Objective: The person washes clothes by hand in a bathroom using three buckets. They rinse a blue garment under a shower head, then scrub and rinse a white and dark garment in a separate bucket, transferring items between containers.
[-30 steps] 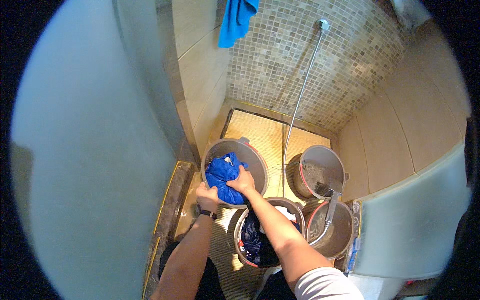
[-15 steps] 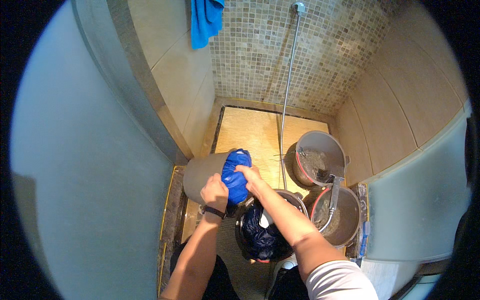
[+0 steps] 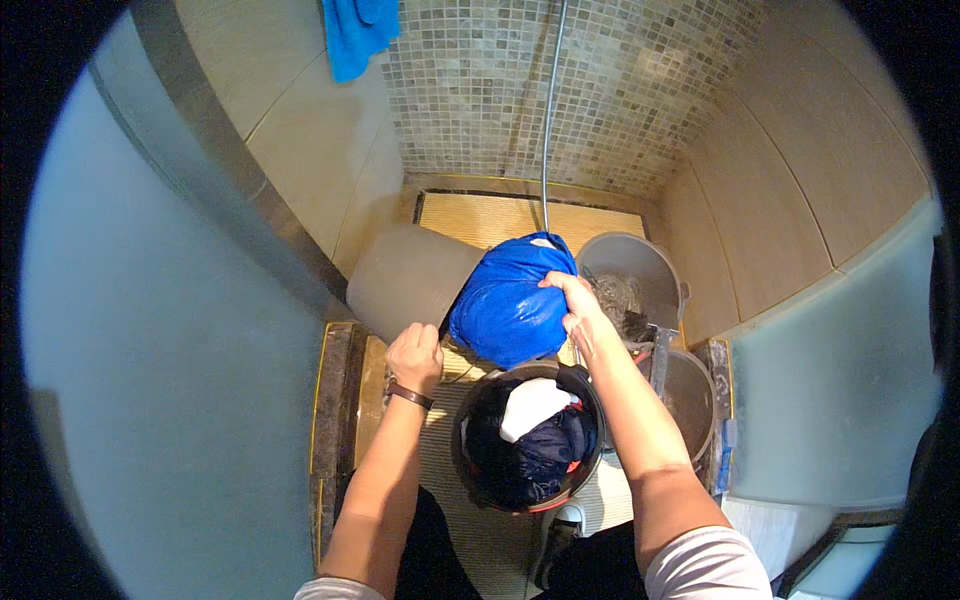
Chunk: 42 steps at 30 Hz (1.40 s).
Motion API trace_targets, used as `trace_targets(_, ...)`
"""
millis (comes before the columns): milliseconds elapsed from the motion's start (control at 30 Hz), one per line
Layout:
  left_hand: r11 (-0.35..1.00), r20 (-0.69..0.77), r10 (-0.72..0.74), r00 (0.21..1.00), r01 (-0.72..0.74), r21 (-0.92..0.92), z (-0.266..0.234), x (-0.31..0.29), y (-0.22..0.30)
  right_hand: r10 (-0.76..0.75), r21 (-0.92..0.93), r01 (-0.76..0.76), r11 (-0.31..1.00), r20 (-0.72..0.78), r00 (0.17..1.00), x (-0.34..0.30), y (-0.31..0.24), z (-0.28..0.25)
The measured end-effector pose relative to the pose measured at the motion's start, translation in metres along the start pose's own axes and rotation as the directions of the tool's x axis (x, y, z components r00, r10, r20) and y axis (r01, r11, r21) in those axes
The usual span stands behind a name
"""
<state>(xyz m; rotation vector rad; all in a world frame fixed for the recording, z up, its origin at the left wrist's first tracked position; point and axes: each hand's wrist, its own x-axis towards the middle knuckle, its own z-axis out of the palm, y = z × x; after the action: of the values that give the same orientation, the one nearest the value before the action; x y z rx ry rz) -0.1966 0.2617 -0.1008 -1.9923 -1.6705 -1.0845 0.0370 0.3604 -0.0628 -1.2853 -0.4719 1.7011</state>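
A bulging bundle of shiny, wet-looking blue cloth (image 3: pixel 508 305) comes out of the mouth of a grey bucket (image 3: pixel 408 275) tipped on its side at the left. My right hand (image 3: pixel 577 302) grips the bundle's right side, thumb on top. Closed at the bucket's lower rim is my left hand (image 3: pixel 415 357), its wrist wearing a dark band. Just below the bundle stands a dark bucket (image 3: pixel 462 465), holding dark navy clothes (image 3: pixel 540 455) and a white cloth piece (image 3: pixel 533 407). What lies deeper in the tipped bucket is hidden.
Two more grey buckets stand at the right: the far one (image 3: pixel 632 250) holds water, and the near one (image 3: pixel 690 400) has a shower head (image 3: pixel 660 365) over it. The hose (image 3: pixel 552 110) runs down the mosaic wall. A blue towel (image 3: pixel 360 35) hangs upper left. Frosted glass flanks both sides.
The blue cloth has come farther out of the tipped bucket, moving right with my right hand. My left hand has left the cloth for the bucket's rim. The view has shifted.
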Motion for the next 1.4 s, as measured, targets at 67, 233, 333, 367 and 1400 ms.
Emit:
trace_targets(67, 1.000, -0.021, -0.006, 1.000, 0.006, 0.022, 0.001, 0.002, -0.001, 0.000, 0.053, 0.000, 0.999, 0.003, 1.000, -0.003, -0.004, 0.001)
trace_targets(233, 0.999, -0.043, -0.038, 0.998, 0.039, 0.018, 0.005, 0.004, 0.005, 0.054, 0.136, -0.053, 0.989, -0.005, 0.999, 0.016, -0.001, -0.015)
trace_targets(333, 0.983, -0.104, -0.168, 0.980, 0.159, -0.089, 0.011, -0.001, 0.000, 0.041, 0.144, -0.044, 0.989, 0.019, 0.999, 0.013, 0.002, -0.008)
trace_targets(367, 0.963, -0.104, -0.251, 0.962, 0.237, -0.132, 0.011, -0.002, -0.002, 0.048, 0.145, -0.051, 0.988, 0.028, 0.998, 0.012, 0.003, -0.003)
trace_targets(1400, -0.333, 0.387, -0.921, -0.039, 0.595, -0.731, 0.052, -0.037, 0.020, -0.804, -0.850, 0.408, 0.334, -0.031, 0.594, -0.023, 0.026, -0.031)
